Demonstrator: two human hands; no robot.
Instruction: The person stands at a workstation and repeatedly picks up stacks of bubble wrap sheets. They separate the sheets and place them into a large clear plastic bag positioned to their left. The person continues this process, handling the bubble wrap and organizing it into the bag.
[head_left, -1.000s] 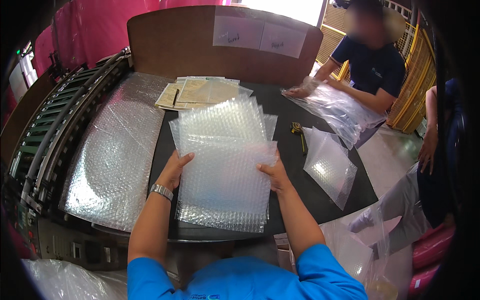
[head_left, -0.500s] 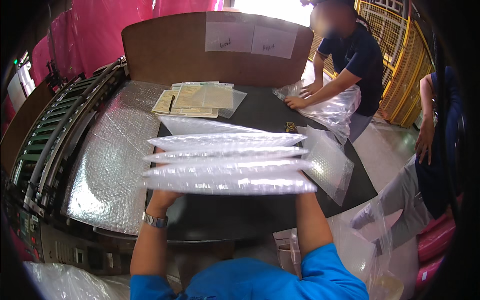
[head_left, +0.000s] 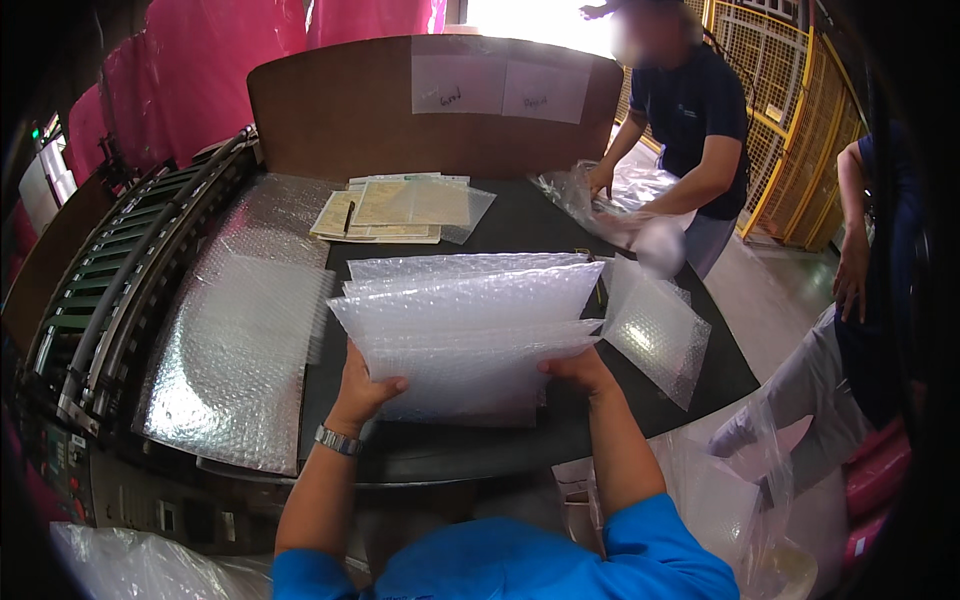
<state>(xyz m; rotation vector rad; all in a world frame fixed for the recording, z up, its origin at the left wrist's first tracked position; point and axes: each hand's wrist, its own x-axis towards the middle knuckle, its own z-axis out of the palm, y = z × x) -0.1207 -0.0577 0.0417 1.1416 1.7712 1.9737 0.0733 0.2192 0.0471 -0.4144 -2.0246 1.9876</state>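
Note:
A bundle of several bubble wrap bags [head_left: 465, 372] stands on edge over the black table, the far ones leaning away from the near ones. My left hand [head_left: 362, 388] grips its left side, thumb across the front face and fingers hidden behind. At the right side, my right hand [head_left: 580, 370] holds the same bundle, again with the thumb in front. One small bubble wrap piece [head_left: 265, 300] lies left of the bundle on a large bubble wrap sheet [head_left: 220, 425]. More bubble wrap pieces [head_left: 655, 330] lie flat to the right.
Papers with a pen [head_left: 385, 210] lie behind the bundle on the black table [head_left: 420, 455]. A brown board [head_left: 330, 110] closes the far side. A roller conveyor [head_left: 120, 250] runs along the left. A co-worker [head_left: 690, 130] handles clear plastic [head_left: 590, 205]; another person [head_left: 870, 270] stands at right.
The bundle has tipped from a fanned-out, edge-on position to more upright, and my thumbs now show in front. A small piece now lies on the left sheet. The co-worker's hands have shifted.

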